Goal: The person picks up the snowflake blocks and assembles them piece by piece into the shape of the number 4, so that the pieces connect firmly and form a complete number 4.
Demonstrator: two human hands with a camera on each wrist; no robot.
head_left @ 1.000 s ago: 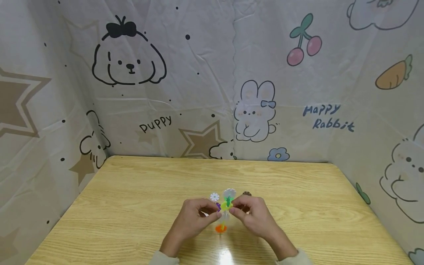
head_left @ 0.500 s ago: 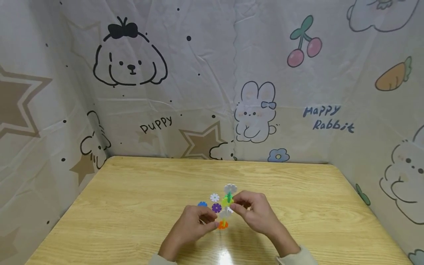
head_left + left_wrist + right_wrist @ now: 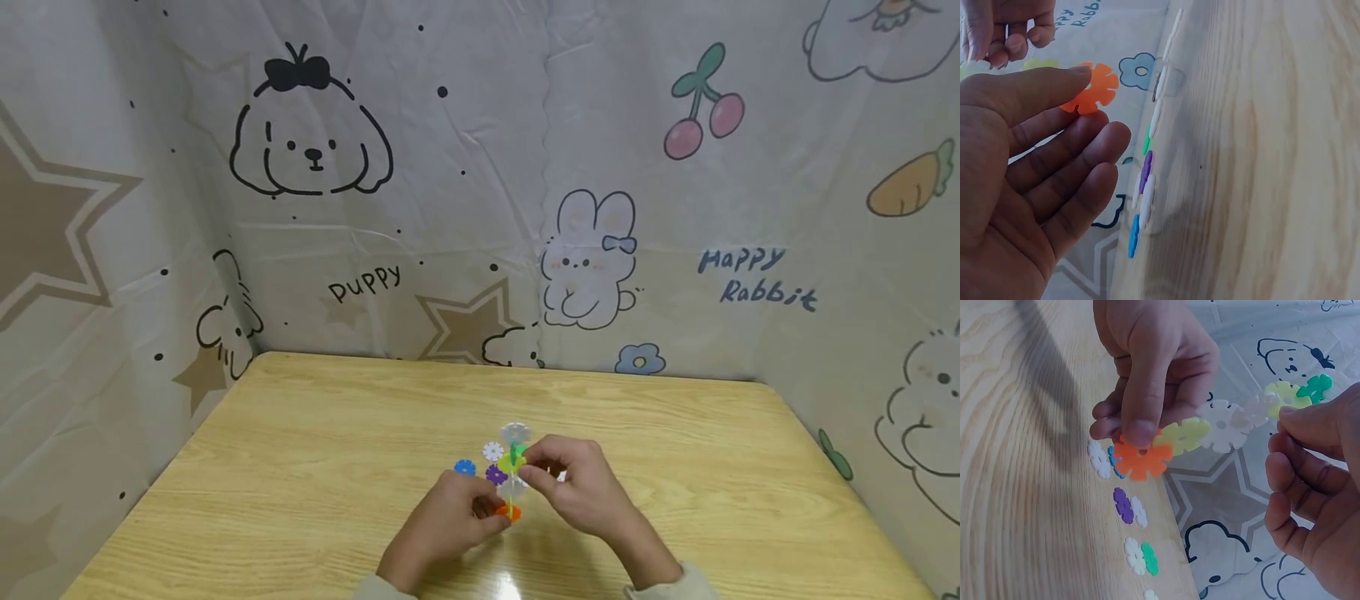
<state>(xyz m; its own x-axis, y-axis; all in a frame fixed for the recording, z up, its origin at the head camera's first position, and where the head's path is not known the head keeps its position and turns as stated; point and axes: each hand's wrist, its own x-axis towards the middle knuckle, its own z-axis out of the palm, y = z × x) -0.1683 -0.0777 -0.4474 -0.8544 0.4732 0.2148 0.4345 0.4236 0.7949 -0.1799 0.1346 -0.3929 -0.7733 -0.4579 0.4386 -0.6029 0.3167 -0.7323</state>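
A chain of notched snowflake discs hangs above the table between both hands. My left hand [image 3: 453, 521] pinches the orange disc [image 3: 1141, 467] at its lower end between thumb and fingers. Joined to that are a yellow disc [image 3: 1186, 434] and pale translucent discs [image 3: 1225, 439]. My right hand [image 3: 581, 487] pinches another yellow disc [image 3: 1290, 389] further up, with thumb and index finger. Past it come a green disc [image 3: 1318, 388] and, in the head view, a pale disc [image 3: 515, 432] at the top.
Loose discs lie flat on the wooden table [image 3: 300, 467] behind the hands: blue [image 3: 465, 467], white [image 3: 492, 451], purple [image 3: 495, 475] and green [image 3: 1150, 559] among them. A patterned cloth [image 3: 360, 217] hangs along the table's back and sides.
My left hand has come down from beside the middle of the chain and now pinches the orange disc. My right hand keeps its hold on the yellow disc. The head view has shifted slightly.
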